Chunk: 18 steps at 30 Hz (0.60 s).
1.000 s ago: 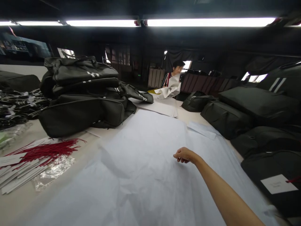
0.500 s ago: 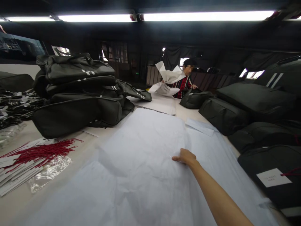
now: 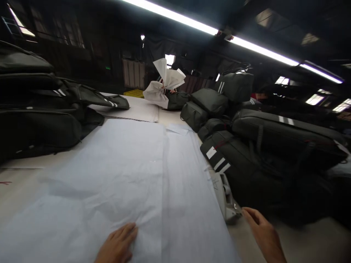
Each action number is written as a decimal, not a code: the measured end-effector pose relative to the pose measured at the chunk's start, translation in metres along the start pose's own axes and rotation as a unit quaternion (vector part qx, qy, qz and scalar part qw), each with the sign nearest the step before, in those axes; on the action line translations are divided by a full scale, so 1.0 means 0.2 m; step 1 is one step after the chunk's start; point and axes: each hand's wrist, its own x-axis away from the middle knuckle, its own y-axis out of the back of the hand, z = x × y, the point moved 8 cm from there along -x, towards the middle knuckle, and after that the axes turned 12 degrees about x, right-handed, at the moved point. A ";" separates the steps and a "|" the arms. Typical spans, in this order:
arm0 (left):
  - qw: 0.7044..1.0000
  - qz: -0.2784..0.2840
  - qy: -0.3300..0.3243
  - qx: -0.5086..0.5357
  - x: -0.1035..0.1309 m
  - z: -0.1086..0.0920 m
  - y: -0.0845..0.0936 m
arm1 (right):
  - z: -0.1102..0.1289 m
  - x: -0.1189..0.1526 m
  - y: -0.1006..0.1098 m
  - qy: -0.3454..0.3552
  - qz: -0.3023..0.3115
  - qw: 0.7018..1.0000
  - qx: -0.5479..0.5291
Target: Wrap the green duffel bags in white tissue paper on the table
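Pretty dark in here, tube lights (image 3: 175, 16) overhead, pale table (image 3: 170, 117). White paper (image 3: 128, 146) right under left hand (image 3: 117, 241), fingers flat; tape dispenser (image 3: 224, 195) just past right hand (image 3: 261, 231), fingertips curled, can't tell if pinching.

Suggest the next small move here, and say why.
Probably the right hand should draw a short strip from the tape dispenser: it is right at the dispenser's near end, while the left hand rests on the white paper.

Left hand (image 3: 117, 243) on white paper (image 3: 123, 164); right hand (image 3: 261, 230) at tape dispenser (image 3: 225, 197).
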 end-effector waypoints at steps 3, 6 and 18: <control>1.000 -0.007 0.004 -0.030 0.05 -0.07 0.07 | -0.21 -0.06 0.03 -0.074 0.059 0.991 -0.095; 0.999 -0.022 0.000 -0.046 0.08 -0.11 0.11 | -0.21 -0.11 -0.09 -0.090 0.112 0.974 -0.174; 0.998 -0.042 -0.017 -0.036 0.07 -0.07 0.08 | -0.18 -0.17 -0.15 -0.120 0.069 0.957 -0.253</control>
